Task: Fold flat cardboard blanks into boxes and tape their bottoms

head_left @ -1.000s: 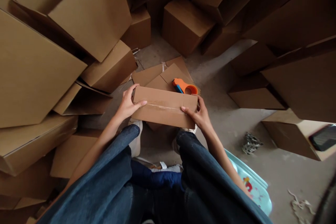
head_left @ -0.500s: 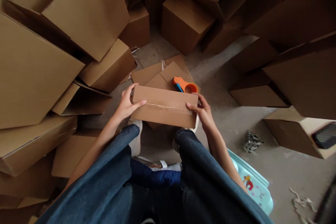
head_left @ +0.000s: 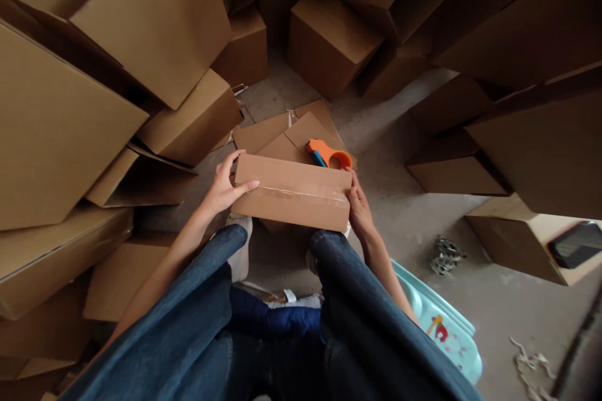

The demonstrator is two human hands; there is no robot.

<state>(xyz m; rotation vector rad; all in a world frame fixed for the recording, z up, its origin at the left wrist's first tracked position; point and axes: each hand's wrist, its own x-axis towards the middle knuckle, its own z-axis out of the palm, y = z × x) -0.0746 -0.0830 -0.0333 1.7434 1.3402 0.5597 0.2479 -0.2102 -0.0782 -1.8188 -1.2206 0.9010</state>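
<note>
Large brown cardboard cartons (head_left: 155,22), stacked and leaning, ring a seated person in blue denim jeans (head_left: 183,307) on a grey concrete floor (head_left: 385,138). A small, long brown cardboard box (head_left: 291,191), a strip of clear tape along its middle seam, is held above the person's shoes, between the two bare hands. The left hand (head_left: 358,203) presses against the box's right end; the right hand (head_left: 228,185) grips the opposite end, thumb on the taped face. Flattened brown cardboard sheets (head_left: 286,138) lie on the floor just beyond the box. A pale turquoise plastic object with a cartoon print (head_left: 454,341) sits beside the left leg. An orange tape dispenser with a blue part (head_left: 329,153) rests on the sheets, near the left hand.
</note>
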